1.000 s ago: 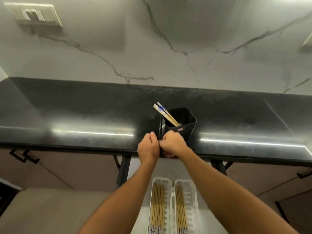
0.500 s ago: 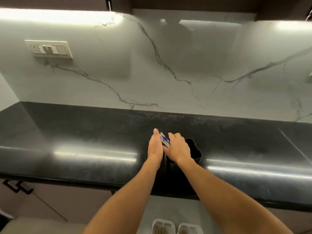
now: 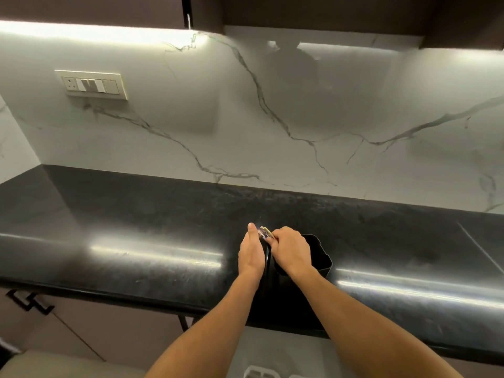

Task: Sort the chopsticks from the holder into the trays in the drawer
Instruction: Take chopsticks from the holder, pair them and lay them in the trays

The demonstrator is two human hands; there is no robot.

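A black chopstick holder (image 3: 319, 257) stands on the black countertop (image 3: 136, 236) near its front edge. My right hand (image 3: 290, 251) lies over the holder's left rim, fingers closed on the tops of the wooden chopsticks (image 3: 265, 231) with blue-patterned ends. My left hand (image 3: 252, 251) is held flat and upright against the holder's left side, fingers straight and together, just beside the chopstick ends. Only the far rims of the white trays (image 3: 256, 371) show at the bottom edge, below the counter.
A marble backsplash rises behind the counter, with a switch plate (image 3: 91, 85) on the left. Dark cabinets and a light strip run along the top. A cabinet handle (image 3: 28, 302) sits under the counter at left.
The view tilted up, so the trays slid almost out of frame. Both hands rose from the holder's front to its top; my right hand closed on the chopstick ends.
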